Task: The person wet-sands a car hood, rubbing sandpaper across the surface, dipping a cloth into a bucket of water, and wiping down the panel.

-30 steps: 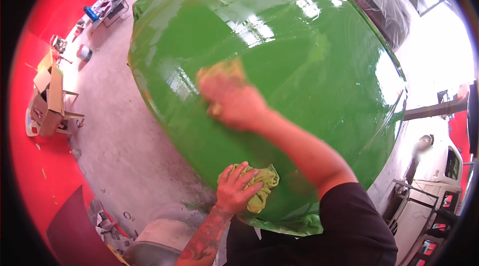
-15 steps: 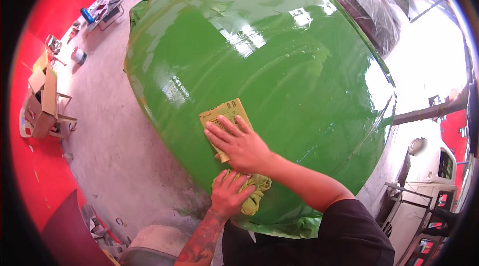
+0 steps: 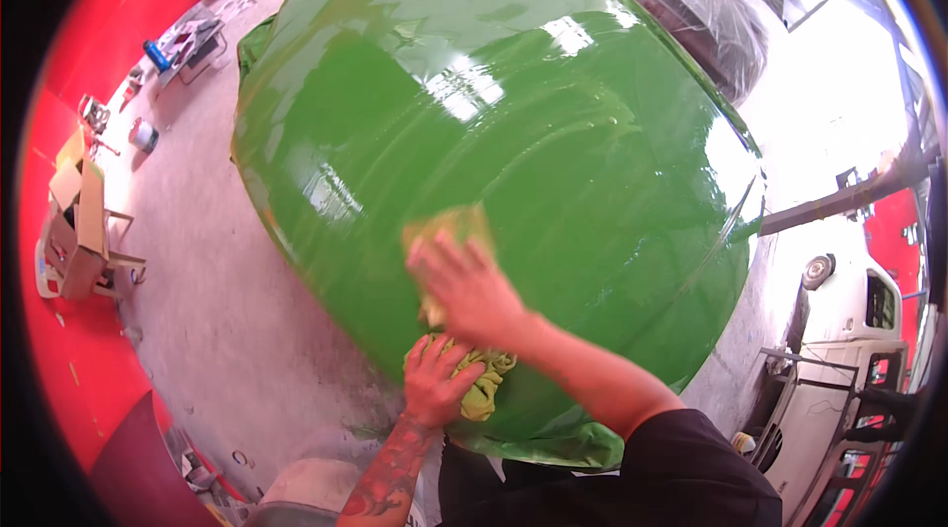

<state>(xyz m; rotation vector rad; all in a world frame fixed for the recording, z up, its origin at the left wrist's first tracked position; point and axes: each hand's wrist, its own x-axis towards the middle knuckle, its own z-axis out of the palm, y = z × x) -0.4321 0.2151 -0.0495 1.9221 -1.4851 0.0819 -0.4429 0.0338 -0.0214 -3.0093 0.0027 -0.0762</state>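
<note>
- Right hand (image 3: 469,285): fingers extended, laid over tan sheet (image 3: 472,221), on the near half of green panel (image 3: 592,201); blurred.
- Sheet: probably light, thin, bendy; best held flat under the palm or by one edge. Could slide if panel's wet.
- Left hand (image 3: 434,379): fingers draped over yellow-green cloth (image 3: 486,389) at panel's near end; can't tell if clamped.
- Cloth: likely soft, light; grab any fold.
- Cardboard box (image 3: 89,231), left of panel: flaps spread, dark contents unclear.
- Can (image 3: 143,136), floor left of panel: contents unclear.
</note>
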